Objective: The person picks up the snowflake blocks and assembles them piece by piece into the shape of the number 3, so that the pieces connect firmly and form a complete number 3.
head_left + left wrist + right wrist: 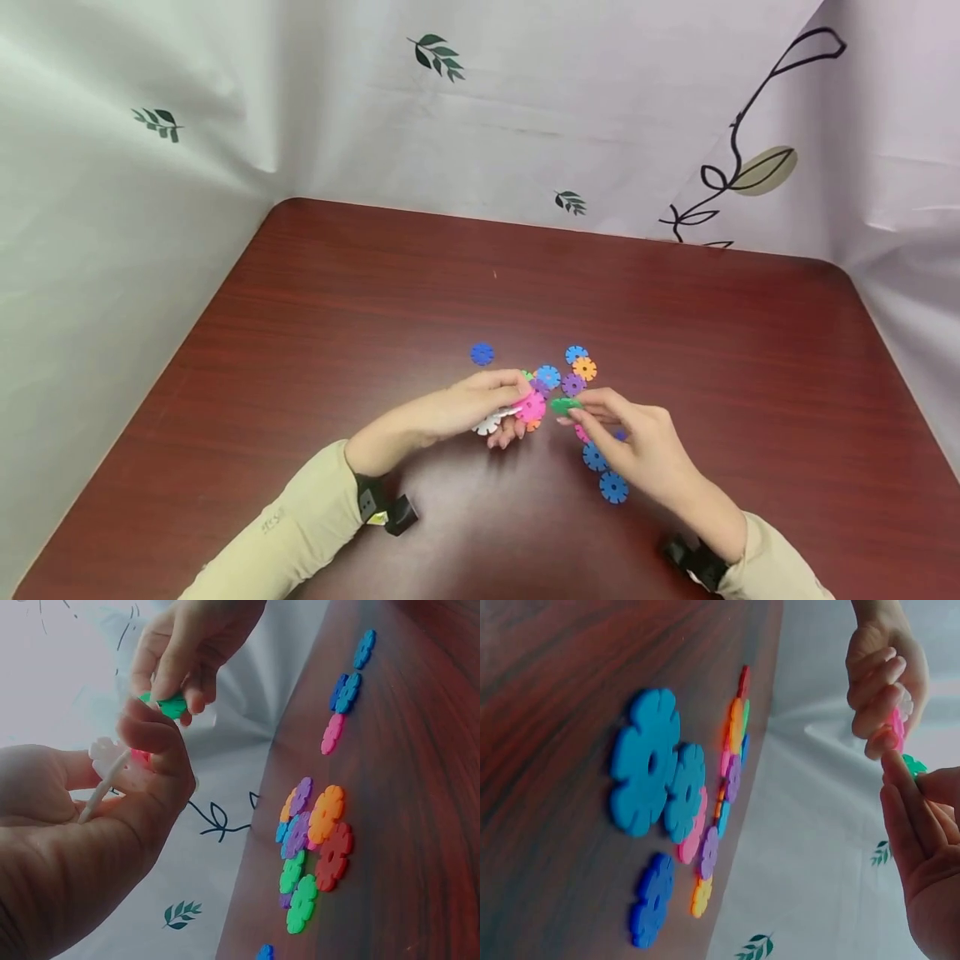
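A: Starting at the left of the head view, what lies there?
B: A dark blue, round, notched plastic disc (482, 360), flat on the reddish-brown wood-grain table (337, 333), between ten and eleven o'clock from the pieces being held.
A: Then the left hand (472, 404)?
B: Its fingers bend round a white notched plastic disc (487, 427) and a bright pink notched plastic disc (535, 412), the pink at about two o'clock from the white. I cannot tell quite how they meet.
A: What follows the pink?
B: A green notched plastic disc (562, 406), tilted, just beside it at three o'clock. On the table, a purple notched disc (569, 387) and an orange notched disc (589, 371) lie at one o'clock from the green, and two sky-blue notched discs (613, 494) at five o'clock.
A: And farthest right?
B: The right hand (641, 442), partly closed, thumb and fingertips pinching that green disc, raised clear of the table in the left wrist view.
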Motion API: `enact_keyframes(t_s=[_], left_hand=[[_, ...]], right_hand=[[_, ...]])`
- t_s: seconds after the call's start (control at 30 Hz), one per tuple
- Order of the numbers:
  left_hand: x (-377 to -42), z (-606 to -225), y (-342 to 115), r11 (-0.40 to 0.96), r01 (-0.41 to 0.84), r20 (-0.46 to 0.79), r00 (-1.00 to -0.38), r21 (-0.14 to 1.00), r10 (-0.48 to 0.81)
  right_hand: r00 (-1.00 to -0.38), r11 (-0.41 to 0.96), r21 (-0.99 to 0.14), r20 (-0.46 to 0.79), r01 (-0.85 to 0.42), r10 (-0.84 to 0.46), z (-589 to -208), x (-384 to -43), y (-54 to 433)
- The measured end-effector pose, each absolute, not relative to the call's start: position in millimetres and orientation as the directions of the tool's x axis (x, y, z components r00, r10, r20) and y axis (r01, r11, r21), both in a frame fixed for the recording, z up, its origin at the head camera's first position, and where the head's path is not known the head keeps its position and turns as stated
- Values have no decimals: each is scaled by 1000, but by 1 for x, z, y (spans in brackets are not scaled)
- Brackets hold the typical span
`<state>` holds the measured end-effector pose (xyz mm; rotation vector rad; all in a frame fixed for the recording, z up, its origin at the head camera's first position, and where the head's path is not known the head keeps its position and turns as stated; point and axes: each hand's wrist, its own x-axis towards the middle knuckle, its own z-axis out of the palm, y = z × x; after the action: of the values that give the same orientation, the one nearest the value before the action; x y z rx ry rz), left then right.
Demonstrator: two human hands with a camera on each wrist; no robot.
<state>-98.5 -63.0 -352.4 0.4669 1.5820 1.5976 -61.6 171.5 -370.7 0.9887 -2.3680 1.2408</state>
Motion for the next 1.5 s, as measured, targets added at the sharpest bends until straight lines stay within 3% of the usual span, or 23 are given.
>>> enact_keyframes(t_s=[1.0,1.13,1.23,1.5], left_hand=[[-101,-360,-58,81,-318,-261,-578,945,773],[-100,-359,-53,86,-292,-258,-622,953,739],[-100,-358,-48,99,-259,-253,-678,961,690],[-98,-356,-49,90,-255,-257,-757,963,601]], right_hand=[[-743,454,-588,538,-669,-397,-382,-50,171],[-732,443,-583,554,-681,-397,-381,-50,170],[-705,460,-538,592,-706,-390,-380,-50,169],[-557,472,-361,735,-804,-386,-378,-52,163]])
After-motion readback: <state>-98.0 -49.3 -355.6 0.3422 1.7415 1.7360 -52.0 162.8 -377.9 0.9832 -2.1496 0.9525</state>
